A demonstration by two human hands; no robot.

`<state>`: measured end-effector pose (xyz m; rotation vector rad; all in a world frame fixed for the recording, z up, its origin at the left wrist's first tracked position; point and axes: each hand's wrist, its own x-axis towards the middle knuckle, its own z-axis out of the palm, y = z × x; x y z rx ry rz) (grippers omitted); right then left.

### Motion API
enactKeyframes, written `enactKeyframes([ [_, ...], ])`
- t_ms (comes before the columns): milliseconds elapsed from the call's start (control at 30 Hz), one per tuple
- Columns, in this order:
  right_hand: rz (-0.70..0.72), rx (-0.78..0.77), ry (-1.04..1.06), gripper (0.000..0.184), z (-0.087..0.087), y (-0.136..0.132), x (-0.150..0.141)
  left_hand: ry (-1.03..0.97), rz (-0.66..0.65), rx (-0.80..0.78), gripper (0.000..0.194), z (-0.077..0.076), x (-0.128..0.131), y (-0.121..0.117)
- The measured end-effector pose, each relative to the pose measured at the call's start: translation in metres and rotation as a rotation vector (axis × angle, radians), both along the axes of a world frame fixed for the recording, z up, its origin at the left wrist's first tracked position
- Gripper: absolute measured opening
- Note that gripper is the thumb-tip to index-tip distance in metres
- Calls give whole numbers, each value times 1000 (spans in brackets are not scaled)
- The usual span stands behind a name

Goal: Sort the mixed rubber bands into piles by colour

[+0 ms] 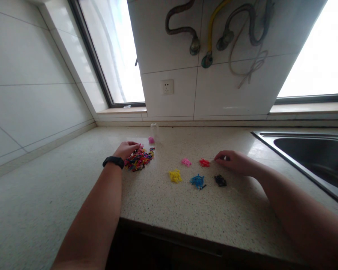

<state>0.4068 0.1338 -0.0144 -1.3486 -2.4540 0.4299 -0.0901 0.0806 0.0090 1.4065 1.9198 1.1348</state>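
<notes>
My left hand, with a black band on the wrist, rests at the top of a mixed heap of small coloured rubber bands. Its fingertips are pinched among pink pieces there. Over on the right, my right hand lies low on the counter with thumb and fingers together; whatever is between them is too small to make out. Just left of those fingertips is a red pile. Sorted by colour around it are a pink pile, a yellow pile, a blue pile and a black pile.
A small clear container stands behind the heap, beside a pink clump. To the right, a steel sink is set into the speckled counter. A socket and hoses are on the tiled wall.
</notes>
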Motion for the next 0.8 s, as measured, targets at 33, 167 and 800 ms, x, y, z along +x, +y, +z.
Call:
enactKeyframes([
  [33, 1, 4, -5, 28, 0, 0, 0, -7, -10, -3, 51, 1, 1, 0],
  [167, 3, 4, -24, 29, 1, -1, -1, -29, -37, -14, 52, 2, 5, -1],
  [800, 6, 3, -27, 28, 6, -5, -4, 22, -106, -19, 47, -5, -3, 6],
])
